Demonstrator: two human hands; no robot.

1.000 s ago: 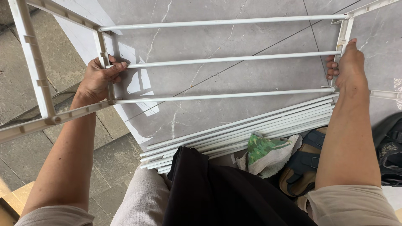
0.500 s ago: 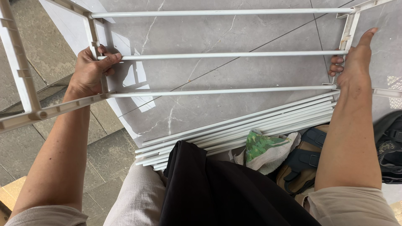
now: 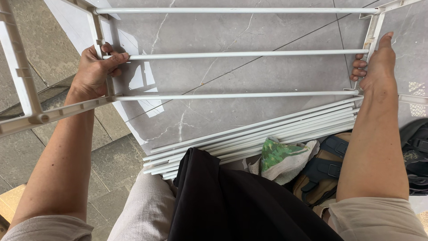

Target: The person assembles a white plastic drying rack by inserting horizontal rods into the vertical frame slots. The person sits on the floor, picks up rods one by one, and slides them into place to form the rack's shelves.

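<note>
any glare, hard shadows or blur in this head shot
Head view: sharp throughout, with no motion blur on the left hand or right hand. Hard sun throws bright patches and crisp rack shadows on the grey floor tile beside the white rack frame. There is a faint sheen, but no strong glare.

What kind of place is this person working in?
Probably a home floor or patio edge: glossy grey marble-look tiles meet rougher stone paving, with sandals and a cloth lying beside loose white rods.
</note>
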